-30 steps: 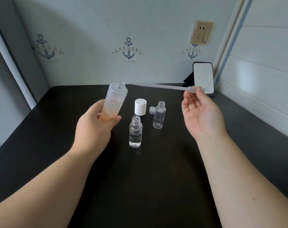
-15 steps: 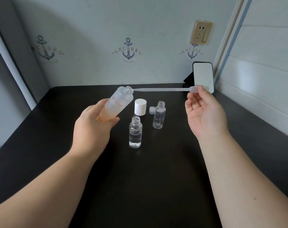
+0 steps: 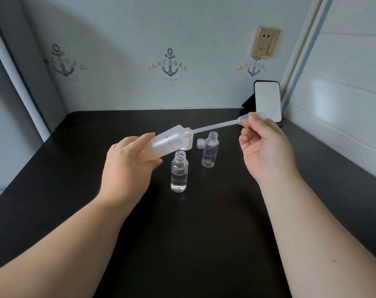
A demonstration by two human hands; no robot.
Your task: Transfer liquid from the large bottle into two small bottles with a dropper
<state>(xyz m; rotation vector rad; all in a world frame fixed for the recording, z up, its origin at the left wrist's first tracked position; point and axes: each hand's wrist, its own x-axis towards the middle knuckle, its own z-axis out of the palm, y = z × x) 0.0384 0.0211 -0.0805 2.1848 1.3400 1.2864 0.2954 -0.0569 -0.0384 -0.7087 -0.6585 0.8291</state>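
My left hand [image 3: 127,168] grips the large frosted bottle [image 3: 167,144] by its base, tilted steeply with its open mouth pointing right. My right hand [image 3: 264,151] pinches the bulb of a clear plastic dropper [image 3: 217,126], whose tip sits inside the bottle's mouth. Below the large bottle a small clear bottle [image 3: 178,174] stands uncapped on the black table [image 3: 193,222], holding clear liquid. A second small bottle [image 3: 210,152] stands uncapped to its right and looks empty.
A large white cap [image 3: 188,146] stands partly hidden behind the tilted bottle, with a small clear cap [image 3: 200,143] beside it. A phone [image 3: 267,101] leans on a stand at the table's back right corner. Walls close in behind and on the right.
The large bottle has tilted further toward the right. The dropper's tip, which hovered at the mouth, has gone into the neck, and my right hand has closed its fingers on the bulb.
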